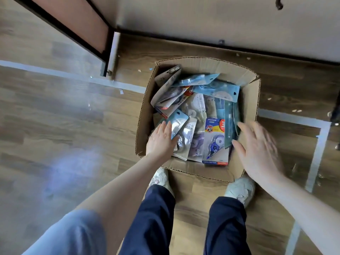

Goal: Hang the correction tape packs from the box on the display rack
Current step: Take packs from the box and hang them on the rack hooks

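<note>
An open cardboard box stands on the wooden floor, filled with several correction tape packs lying in a loose heap. A blue and yellow pack lies face up near the front. My left hand reaches into the box's left side, fingers spread on a light blue pack, thumb by its lower edge. My right hand hovers open and blurred over the box's right front corner, fingertips close to upright teal packs. Of the display rack only a black hook shows at the top right.
A dark-framed panel leans at the upper left. A pale wall with a black baseboard runs behind the box. Grey tape lines cross the floor. My feet in white shoes stand just in front of the box.
</note>
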Available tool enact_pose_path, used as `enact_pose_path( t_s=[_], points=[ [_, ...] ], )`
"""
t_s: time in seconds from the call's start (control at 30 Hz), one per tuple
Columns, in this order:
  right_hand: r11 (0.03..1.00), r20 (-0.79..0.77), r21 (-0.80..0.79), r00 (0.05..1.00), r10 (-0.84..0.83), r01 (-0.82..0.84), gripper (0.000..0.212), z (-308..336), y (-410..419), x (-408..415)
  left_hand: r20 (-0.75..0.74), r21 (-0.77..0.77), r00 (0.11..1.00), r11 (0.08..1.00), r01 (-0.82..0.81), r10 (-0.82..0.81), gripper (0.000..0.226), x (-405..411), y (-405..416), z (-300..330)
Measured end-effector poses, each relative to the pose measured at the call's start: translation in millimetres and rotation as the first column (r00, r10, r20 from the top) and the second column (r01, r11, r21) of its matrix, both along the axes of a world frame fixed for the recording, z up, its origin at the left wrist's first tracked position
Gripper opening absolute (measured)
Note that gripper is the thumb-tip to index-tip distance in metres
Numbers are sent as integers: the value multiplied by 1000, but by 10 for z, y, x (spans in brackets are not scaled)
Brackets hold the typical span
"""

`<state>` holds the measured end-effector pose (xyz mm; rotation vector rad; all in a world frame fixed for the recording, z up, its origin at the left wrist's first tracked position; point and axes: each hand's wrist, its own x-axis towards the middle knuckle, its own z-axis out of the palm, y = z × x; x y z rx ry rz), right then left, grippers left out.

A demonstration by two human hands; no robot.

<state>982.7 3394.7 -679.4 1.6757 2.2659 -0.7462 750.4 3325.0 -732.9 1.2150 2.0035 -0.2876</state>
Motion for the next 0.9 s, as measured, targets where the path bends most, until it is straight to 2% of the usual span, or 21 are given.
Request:
enact_pose_path(
  t_s=[0.1,0.27,0.47,0.53,0.63,0.77,0.9],
  points=[
    [1000,17,-13,1000,24,-24,50,-180,26,6,25,21,994,994,-104,104,56,10,7,-233],
    [999,12,-31,999,30,-30,49,-394,64,47,6,154,957,945,-287,290,37,16,-4,-480],
    [997,-23,53,998,56,-55,46,-499,47,106,-4,168,900,887,-430,437,65,-17,77,-619],
    [995,-31,75,997,68,-65,45,-514,43,121,0,122,870,863,-490,493,75,-31,124,-625],
    [993,-32,91,997,73,-70,45,-525,40,121,-75,9,888,891,-454,454,89,7,138,-605],
    [992,-29,108,997,70,-67,45,-543,37,87,-99,-48,878,879,-474,468,85,117,51,-583],
    [990,-8,118,997,82,-81,45,-570,24,58,-89,109,835,839,-534,543,78,173,14,-544]
  ],
)
